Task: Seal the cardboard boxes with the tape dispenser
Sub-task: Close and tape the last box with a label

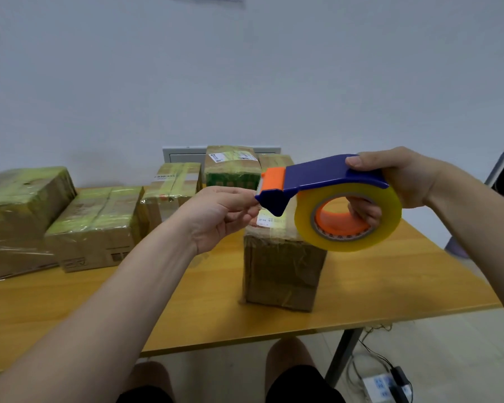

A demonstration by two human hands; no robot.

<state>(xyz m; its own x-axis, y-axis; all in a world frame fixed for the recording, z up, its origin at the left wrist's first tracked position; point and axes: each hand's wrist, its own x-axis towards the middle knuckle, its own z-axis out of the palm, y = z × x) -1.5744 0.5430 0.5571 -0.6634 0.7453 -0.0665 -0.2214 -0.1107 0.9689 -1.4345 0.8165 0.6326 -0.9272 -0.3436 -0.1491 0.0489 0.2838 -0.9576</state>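
The right hand (pixel 402 181) holds the tape dispenser (pixel 323 177) in the air above the near cardboard box (pixel 282 274), thumb clamped on its blue top and fingers (pixel 364 212) curled through the orange core of the tape roll (pixel 390 225); the left hand (pixel 216 219) pinches its fingers together at the dispenser's blue nose, just under the orange cutter (pixel 274 178); whether tape lies between them cannot be told. The box stands on the yellow worktop (pixel 114 309), wrapped in clear tape; more taped boxes (pixel 96 225) sit along the left and back.
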